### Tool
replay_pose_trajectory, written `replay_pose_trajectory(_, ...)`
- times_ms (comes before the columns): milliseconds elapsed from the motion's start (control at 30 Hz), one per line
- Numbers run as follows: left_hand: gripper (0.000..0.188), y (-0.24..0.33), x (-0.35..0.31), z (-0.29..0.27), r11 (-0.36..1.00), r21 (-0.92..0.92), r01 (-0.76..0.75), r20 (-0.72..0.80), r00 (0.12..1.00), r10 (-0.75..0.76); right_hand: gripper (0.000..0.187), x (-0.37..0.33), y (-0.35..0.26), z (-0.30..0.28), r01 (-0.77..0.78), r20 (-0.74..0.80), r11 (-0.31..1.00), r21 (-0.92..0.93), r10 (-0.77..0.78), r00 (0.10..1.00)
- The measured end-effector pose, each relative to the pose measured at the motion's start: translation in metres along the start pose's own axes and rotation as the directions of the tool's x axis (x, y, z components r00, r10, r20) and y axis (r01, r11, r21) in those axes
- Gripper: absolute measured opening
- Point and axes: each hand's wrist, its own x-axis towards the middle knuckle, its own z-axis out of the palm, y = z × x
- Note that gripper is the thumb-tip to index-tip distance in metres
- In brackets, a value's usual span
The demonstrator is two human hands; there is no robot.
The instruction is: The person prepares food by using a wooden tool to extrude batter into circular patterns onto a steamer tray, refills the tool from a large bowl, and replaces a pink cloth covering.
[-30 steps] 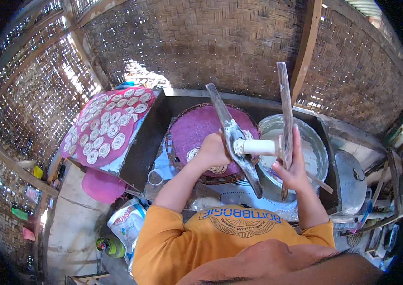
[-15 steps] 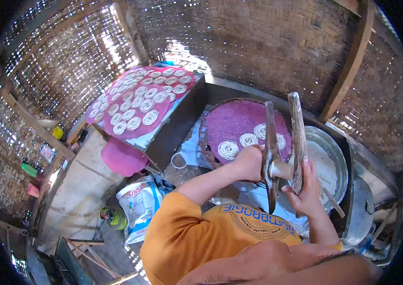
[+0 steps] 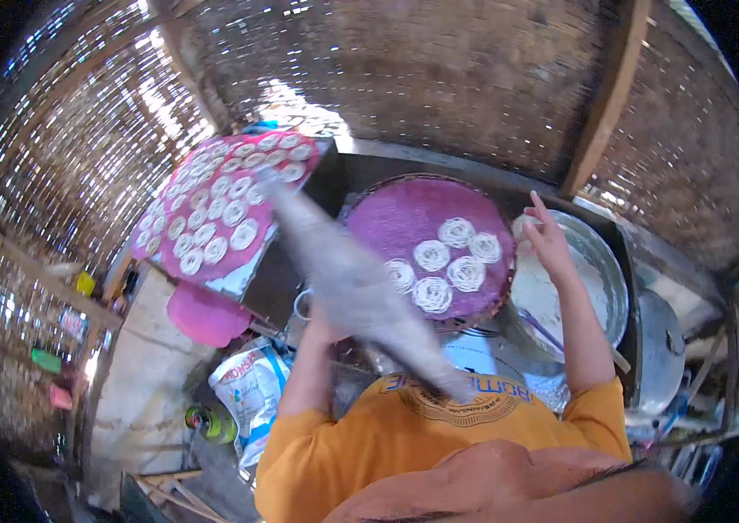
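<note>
A pale wooden bar [image 3: 361,292], smeared by motion, slants across the middle in front of my chest. My left hand [image 3: 324,329] is behind it, closed round it, with its fingers mostly hidden. Up and to the right, my right hand [image 3: 549,242] hovers at the left rim of a big metal basin [image 3: 620,292] of whitish batter, its fingers stretched apart. A pale patch shows by these fingers, and I cannot make out what it is. Between the hands lies a round tray with purple cloth [image 3: 404,205], bearing several white coiled noodle-like nests [image 3: 466,274].
At the far left, a pink cloth [image 3: 221,253] on a box carries many more nests. A purple-handled utensil [image 3: 541,329] leans in the basin. A white cup [image 3: 303,303], a printed sack [image 3: 252,388], a green gas canister [image 3: 217,424] and a pink cloth bundle [image 3: 204,315] are nearby.
My hands have come apart: the left moved left with the wooden bar, the right moved up to the basin's rim. The white cylinder between two bars no longer shows. More nests show on the tray.
</note>
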Motion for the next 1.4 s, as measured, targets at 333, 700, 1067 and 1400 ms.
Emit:
replay_pose_trajectory(333, 0.058, 0.022, -0.039, -0.094, 0.560, -0.759, 0.332, 0.252, 0.943, -0.217, 0.033, 0.040, 0.126, 0.006, -0.525, 0.194, 0.851, -0.001, 0.515, 0.835)
replay_pose_trajectory(700, 0.056, 0.030, -0.035, -0.091, 0.472, -0.779, 0.414, 0.357, 0.910, -0.209, 0.026, -0.068, 0.095, 0.056, -0.619, 0.323, 0.540, 0.570, 0.545, 0.774)
replay_pose_trajectory(1067, 0.057, 0.029, -0.010, -0.094, 0.421, -0.727, 0.543, 0.491, 0.839, -0.234, 0.029, -0.045, 0.100, 0.040, -0.602, 0.255, 0.635, 0.484, 0.555, 0.792)
replay_pose_trajectory(1400, 0.061, 0.023, 0.002, -0.083, 0.486, -0.714, 0.504, 0.433, 0.863, -0.259, 0.027, -0.103, 0.076, 0.075, -0.764, 0.549, 0.323, 0.558, 0.547, 0.632)
